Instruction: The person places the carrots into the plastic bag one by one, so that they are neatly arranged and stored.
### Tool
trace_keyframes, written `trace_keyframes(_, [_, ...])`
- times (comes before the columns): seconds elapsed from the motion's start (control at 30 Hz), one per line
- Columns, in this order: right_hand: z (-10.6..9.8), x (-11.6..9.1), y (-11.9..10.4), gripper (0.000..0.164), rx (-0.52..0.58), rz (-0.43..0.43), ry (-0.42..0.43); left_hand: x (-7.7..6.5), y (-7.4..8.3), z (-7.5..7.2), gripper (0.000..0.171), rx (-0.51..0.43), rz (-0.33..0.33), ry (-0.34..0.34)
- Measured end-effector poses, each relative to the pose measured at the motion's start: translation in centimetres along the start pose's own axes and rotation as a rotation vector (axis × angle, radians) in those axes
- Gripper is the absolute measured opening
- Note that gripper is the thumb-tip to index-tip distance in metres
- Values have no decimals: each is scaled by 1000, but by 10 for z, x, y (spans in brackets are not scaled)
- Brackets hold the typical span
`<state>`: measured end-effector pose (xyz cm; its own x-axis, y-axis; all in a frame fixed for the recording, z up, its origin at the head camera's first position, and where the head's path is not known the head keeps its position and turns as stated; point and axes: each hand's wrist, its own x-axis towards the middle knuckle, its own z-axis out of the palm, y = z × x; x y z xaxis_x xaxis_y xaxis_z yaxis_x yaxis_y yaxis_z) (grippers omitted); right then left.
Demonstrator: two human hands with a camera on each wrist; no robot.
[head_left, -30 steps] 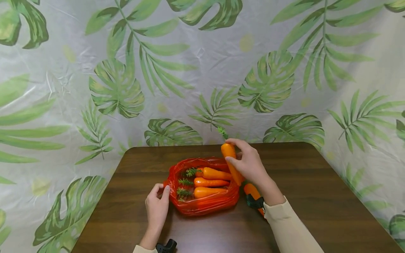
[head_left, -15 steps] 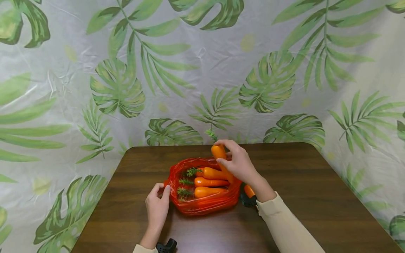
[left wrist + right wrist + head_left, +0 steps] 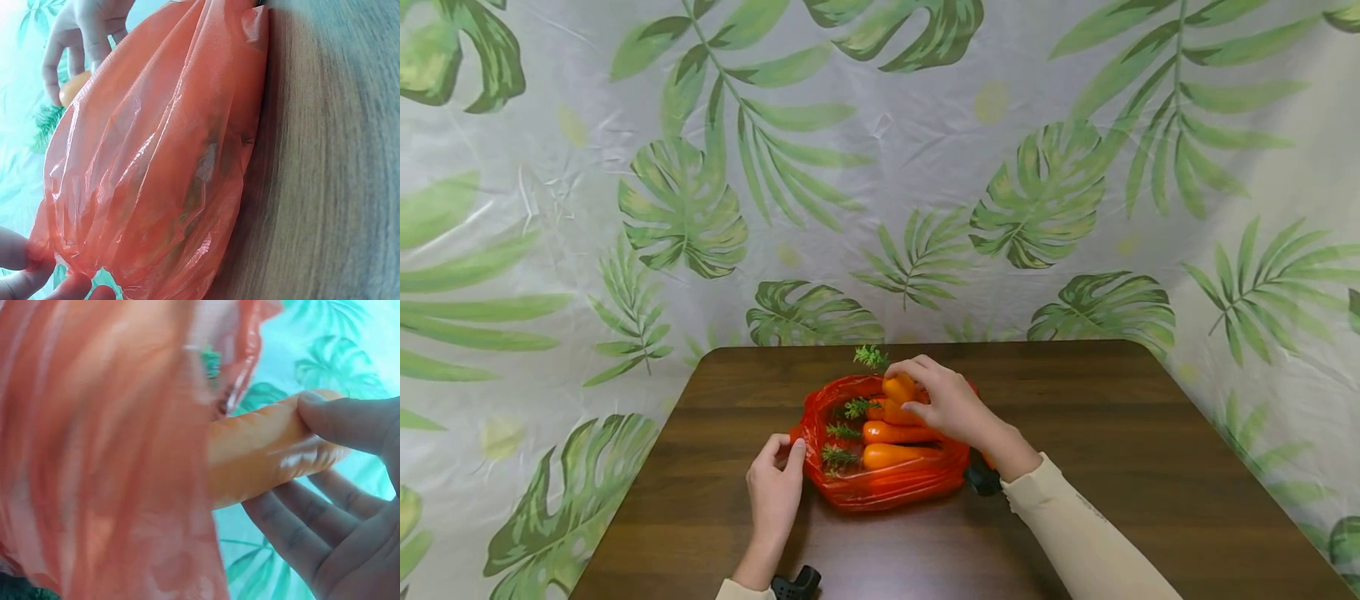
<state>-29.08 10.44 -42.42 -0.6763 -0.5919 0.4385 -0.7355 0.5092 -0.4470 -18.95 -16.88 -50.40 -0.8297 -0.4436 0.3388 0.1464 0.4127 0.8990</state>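
A red plastic bag (image 3: 887, 492) lies on the table with its mouth facing up, several orange carrots (image 3: 891, 456) with green tops inside. My left hand (image 3: 775, 483) pinches the bag's left edge; in the left wrist view the fingertips (image 3: 69, 287) hold the gathered plastic. My right hand (image 3: 951, 404) grips one carrot (image 3: 898, 387) near its thick end, over the far right part of the bag's opening. The right wrist view shows thumb and fingers round this carrot (image 3: 269, 450), its lower part hidden behind the red plastic.
The brown wooden table (image 3: 1112, 467) stretches beyond the bag on both sides. Another carrot (image 3: 988, 460), mostly hidden by my right wrist, lies right of the bag. A leaf-patterned sheet (image 3: 880, 167) hangs behind the table.
My right hand has moved left and down, bringing the carrot from the bag's right edge into its opening and tilting it lower. The left hand stays at the bag's edge.
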Motion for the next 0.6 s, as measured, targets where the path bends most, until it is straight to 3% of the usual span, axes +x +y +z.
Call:
trace_keyframes(0.43, [15, -11, 8, 54, -108, -1, -150, -1, 0, 0, 5, -6, -7, -11])
trace_keyframes(0.6, [18, -13, 9, 53, -186, -70, -173, -1, 0, 0, 5, -13, -6, -6])
